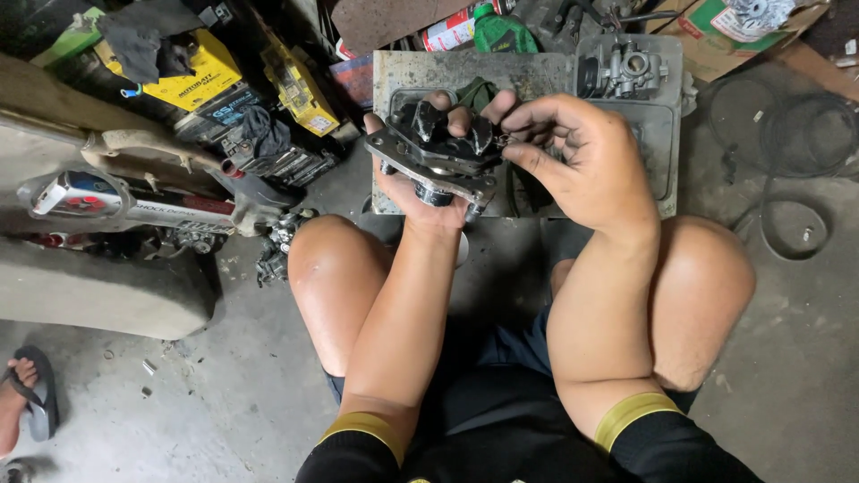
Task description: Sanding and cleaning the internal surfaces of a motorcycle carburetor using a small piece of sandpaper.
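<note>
My left hand [413, 190] cradles a dark, greasy metal brake caliper [438, 148] from below, palm up, in the upper middle of the view. My right hand [582, 156] comes in from the right with its fingertips pinched on a small part at the caliper's right end. Both hands hover over a grey metal tray [667, 170] on the floor. A silver carburettor [626, 70] sits at the tray's far right corner.
My bare knees [335, 268] flank the forearms. To the left lie a motorcycle exhaust [85, 197], yellow batteries [300, 85] and a black rag. A black cable loop [787, 161] lies on the concrete at right. Another person's sandalled foot [22, 398] shows at the lower left.
</note>
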